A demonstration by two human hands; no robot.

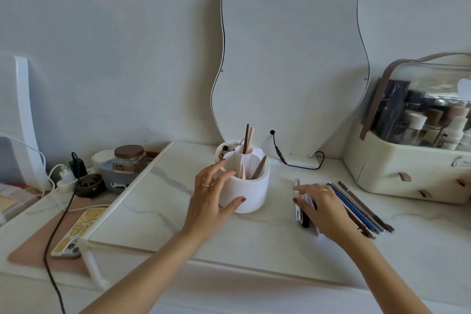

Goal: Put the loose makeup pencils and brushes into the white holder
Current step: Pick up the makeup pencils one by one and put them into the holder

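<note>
Near the back edge of the worktop stands the white holder, upright, with a few pencils and brushes already poking out of it. My left hand is spread wide around its side, thumb and fingers touching it. Toward the right side of the worktop, my right hand lies flat, fingers open, on top of the loose pencils. A silver stick shows just under my fingertips. I cannot tell if I have picked any up.
</note>
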